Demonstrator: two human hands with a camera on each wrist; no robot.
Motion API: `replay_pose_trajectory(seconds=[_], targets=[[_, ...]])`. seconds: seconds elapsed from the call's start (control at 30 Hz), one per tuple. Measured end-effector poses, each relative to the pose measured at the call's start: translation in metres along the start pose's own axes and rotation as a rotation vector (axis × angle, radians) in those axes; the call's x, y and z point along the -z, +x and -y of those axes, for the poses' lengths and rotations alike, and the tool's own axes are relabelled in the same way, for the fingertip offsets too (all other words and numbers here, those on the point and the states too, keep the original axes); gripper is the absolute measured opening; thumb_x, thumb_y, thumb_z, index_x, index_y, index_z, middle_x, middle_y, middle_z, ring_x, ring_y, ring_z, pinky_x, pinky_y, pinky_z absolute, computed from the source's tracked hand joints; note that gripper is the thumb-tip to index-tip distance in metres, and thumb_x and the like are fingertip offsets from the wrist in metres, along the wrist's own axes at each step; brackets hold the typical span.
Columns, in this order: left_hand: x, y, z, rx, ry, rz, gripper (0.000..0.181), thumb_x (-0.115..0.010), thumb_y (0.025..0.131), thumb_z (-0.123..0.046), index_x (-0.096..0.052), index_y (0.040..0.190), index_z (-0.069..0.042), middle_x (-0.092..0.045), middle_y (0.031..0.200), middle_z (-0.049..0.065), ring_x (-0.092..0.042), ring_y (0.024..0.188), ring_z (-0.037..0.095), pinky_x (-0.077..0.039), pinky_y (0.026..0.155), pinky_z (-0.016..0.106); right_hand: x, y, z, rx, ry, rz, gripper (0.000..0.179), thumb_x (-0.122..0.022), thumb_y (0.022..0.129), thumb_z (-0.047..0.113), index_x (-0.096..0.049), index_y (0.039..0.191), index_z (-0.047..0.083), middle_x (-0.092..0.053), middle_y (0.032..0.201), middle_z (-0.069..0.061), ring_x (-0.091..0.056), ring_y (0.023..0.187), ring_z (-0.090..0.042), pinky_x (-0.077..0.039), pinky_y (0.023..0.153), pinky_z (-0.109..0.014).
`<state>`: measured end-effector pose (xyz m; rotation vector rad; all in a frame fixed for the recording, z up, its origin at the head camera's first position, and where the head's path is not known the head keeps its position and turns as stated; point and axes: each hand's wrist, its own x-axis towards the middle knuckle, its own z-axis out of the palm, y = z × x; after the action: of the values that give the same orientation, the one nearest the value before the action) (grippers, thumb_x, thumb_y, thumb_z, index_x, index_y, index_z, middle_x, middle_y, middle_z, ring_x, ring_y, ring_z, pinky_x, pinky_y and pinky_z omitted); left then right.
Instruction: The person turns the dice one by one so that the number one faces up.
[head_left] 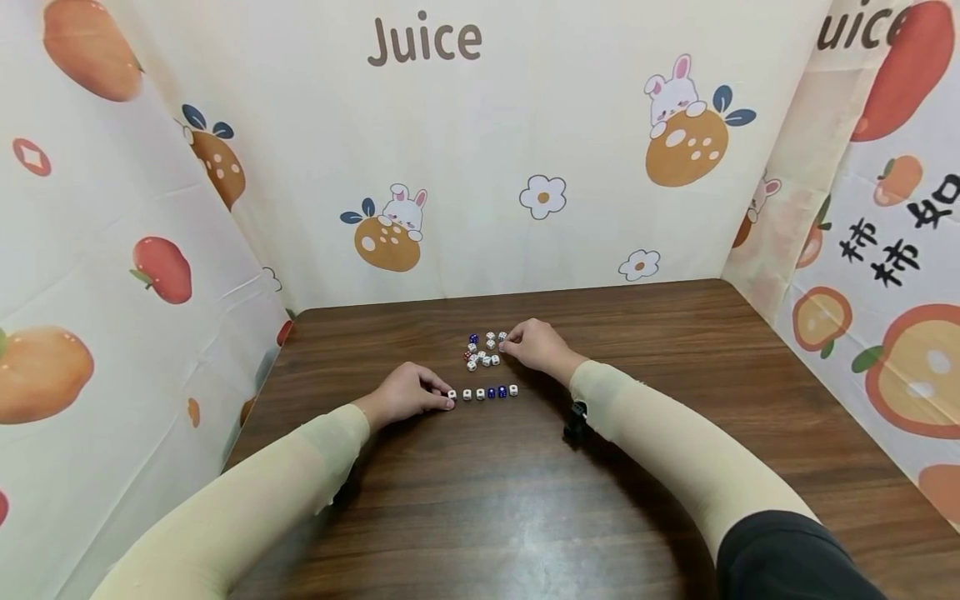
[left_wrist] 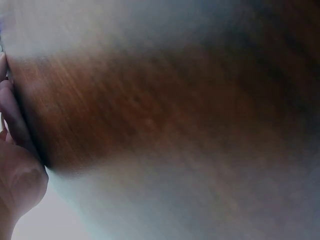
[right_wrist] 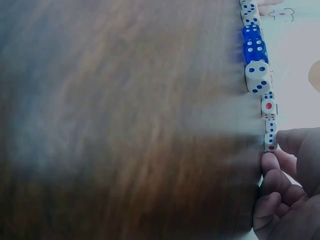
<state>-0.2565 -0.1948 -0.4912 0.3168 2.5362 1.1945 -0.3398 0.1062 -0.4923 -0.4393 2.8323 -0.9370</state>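
A row of several small dice runs across the table, white ones at both ends and two blue dice (head_left: 497, 392) among them. At its left end my left hand (head_left: 405, 392) pinches a white die (head_left: 452, 394) between thumb and forefinger. Behind the row lies a loose group of mostly white dice (head_left: 486, 361), with a blue die (head_left: 473, 338) at its back left and a red one partly hidden. My right hand (head_left: 538, 345) is at this group's right side, thumb and finger pinching a white die (right_wrist: 270, 142). The left wrist view shows only part of the left hand (left_wrist: 22, 175).
The dark wooden table (head_left: 450, 500) reaches back to a printed curtain (head_left: 480, 150), and similar cloth hangs at the left and right. A small black object (head_left: 575, 423) is strapped under the right wrist.
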Motion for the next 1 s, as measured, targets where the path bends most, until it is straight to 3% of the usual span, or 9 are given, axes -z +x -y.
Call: replay_pose_trajectory(seconds=[0.2, 0.43, 0.57, 0.8, 1.0], targets=[[0.0003, -0.0011, -0.0005, -0.006, 0.001, -0.001, 0.019, -0.098, 0.092, -0.022, -0.091, 0.107, -0.012, -0.074, 0.086, -0.007, -0.061, 0.070, 0.006, -0.055, 0.063, 0.026, 0.0056, 0.0004, -0.0020, -0.001, 0.041, 0.049, 0.019, -0.077, 0.109, 0.030, -0.089, 0.114, 0.016, -0.084, 0.129, -0.006, -0.072, 0.106, -0.021, -0.060, 0.093, -0.039], [0.0007, -0.0012, -0.0011, 0.004, -0.002, -0.006, 0.018, -0.098, 0.092, -0.022, -0.092, 0.106, -0.013, -0.073, 0.085, -0.008, -0.062, 0.069, 0.006, -0.055, 0.064, 0.024, 0.0086, -0.0032, -0.0030, -0.035, 0.105, 0.073, 0.022, -0.076, 0.109, 0.033, -0.090, 0.110, 0.015, -0.085, 0.103, -0.002, -0.067, 0.082, -0.015, -0.055, 0.075, -0.030], [-0.0004, -0.0010, -0.0006, -0.007, 0.001, -0.007, 0.020, -0.098, 0.092, -0.022, -0.091, 0.107, -0.012, -0.073, 0.084, -0.008, -0.061, 0.070, 0.006, -0.055, 0.063, 0.025, 0.0082, -0.0057, -0.0018, -0.035, 0.076, 0.063, 0.024, -0.078, 0.109, 0.036, -0.090, 0.110, 0.015, -0.085, 0.107, -0.002, -0.067, 0.086, -0.017, -0.056, 0.078, -0.033], [-0.0009, -0.0012, -0.0007, -0.006, 0.001, -0.009, 0.020, -0.098, 0.091, -0.021, -0.091, 0.107, -0.012, -0.073, 0.084, -0.007, -0.061, 0.069, 0.006, -0.055, 0.063, 0.025, 0.0070, -0.0055, -0.0019, -0.022, 0.051, 0.061, 0.019, -0.082, 0.107, 0.035, -0.090, 0.110, 0.018, -0.084, 0.124, -0.005, -0.071, 0.108, -0.021, -0.059, 0.097, -0.041], [-0.0002, -0.0008, -0.0008, 0.004, 0.001, -0.010, 0.018, -0.098, 0.092, -0.022, -0.092, 0.106, -0.013, -0.073, 0.085, -0.008, -0.061, 0.069, 0.006, -0.055, 0.063, 0.025, 0.0079, -0.0079, -0.0009, -0.010, 0.077, 0.074, 0.012, -0.086, 0.103, 0.028, -0.088, 0.105, 0.017, -0.080, 0.102, -0.002, -0.066, 0.084, -0.016, -0.056, 0.078, -0.032]])
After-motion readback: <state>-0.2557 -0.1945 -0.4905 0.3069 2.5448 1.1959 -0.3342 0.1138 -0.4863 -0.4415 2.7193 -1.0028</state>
